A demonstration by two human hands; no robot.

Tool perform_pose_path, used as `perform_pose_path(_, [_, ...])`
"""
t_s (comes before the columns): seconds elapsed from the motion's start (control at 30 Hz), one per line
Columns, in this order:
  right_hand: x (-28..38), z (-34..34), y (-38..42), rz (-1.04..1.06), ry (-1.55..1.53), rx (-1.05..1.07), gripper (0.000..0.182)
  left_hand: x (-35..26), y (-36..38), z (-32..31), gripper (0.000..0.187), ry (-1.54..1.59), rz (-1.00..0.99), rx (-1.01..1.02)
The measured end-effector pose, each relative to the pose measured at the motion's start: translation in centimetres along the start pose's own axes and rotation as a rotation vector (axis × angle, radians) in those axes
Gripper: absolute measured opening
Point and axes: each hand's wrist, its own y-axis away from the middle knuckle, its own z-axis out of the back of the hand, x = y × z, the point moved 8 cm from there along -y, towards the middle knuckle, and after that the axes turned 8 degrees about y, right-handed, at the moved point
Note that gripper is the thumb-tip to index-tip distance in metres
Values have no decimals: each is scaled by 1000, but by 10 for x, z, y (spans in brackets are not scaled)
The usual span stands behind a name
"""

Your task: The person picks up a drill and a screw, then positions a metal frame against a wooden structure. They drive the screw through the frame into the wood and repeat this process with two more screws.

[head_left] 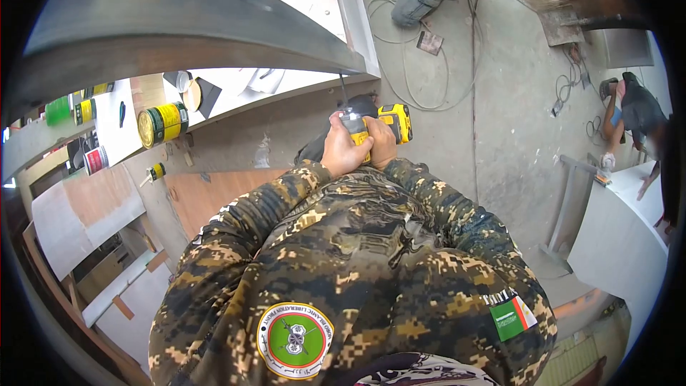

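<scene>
A yellow and grey cordless drill [356,126] is in both of my hands, close in front of my chest. My left hand [344,149] wraps round the drill's front part near the chuck. Round the grip, beside the yellow and black battery, my right hand [382,141] is closed. A long thin bit [343,90] points away from me, its tip at the lower edge of a large grey curved panel [193,21]. Whether the tip has entered the panel cannot be made out.
On the white worktop to the left stand a yellow-labelled can [163,124] and several other cans. Cables [446,89] lie on the concrete floor [514,121]. One person kneels at the top; another works by a white panel [622,221] at right. A wooden board [214,196] lies at lower left.
</scene>
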Motion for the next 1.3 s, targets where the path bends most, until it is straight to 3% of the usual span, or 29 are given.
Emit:
perform_pose_path(1.17, [5,8,-9,46,95,-8,38,2,-8,0,90,47,-98,-5])
perform_pose_path(1.3, [3,5,-9,36,71,-9,37,1,-10,0,88,30,-38,-3])
